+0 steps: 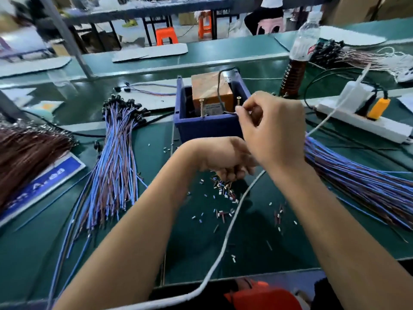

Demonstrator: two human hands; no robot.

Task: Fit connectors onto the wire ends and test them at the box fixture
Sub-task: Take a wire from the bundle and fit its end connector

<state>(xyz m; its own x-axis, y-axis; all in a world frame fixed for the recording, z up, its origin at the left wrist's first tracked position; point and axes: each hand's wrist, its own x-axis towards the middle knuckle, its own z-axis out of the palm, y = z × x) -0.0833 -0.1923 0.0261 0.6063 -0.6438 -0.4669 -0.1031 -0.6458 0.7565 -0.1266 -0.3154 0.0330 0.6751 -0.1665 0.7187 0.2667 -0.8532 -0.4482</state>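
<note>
Right hand (271, 128) pinching something unseen at right screw (238, 103) of blue box (207, 126); left hand (225, 162) curled over loose connectors (225, 191), contents unclear. Touch wire end firmly to screw.

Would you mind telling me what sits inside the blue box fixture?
Inside the blue box fixture sits an orange block with a black cable over it and two upright screws. The right hand covers its right corner.

The bare green mat (257, 249) at six o'clock is crossed by a white cable (225, 240) and strewn with small connectors (225, 193). Passage at nine o'clock is blocked by a blue-brown wire bundle (111, 166), and at three o'clock by a second wire bundle (362, 184). Twelve o'clock is closed off by the blue box fixture (207, 124), with a power strip (357, 121) at two o'clock.
</note>
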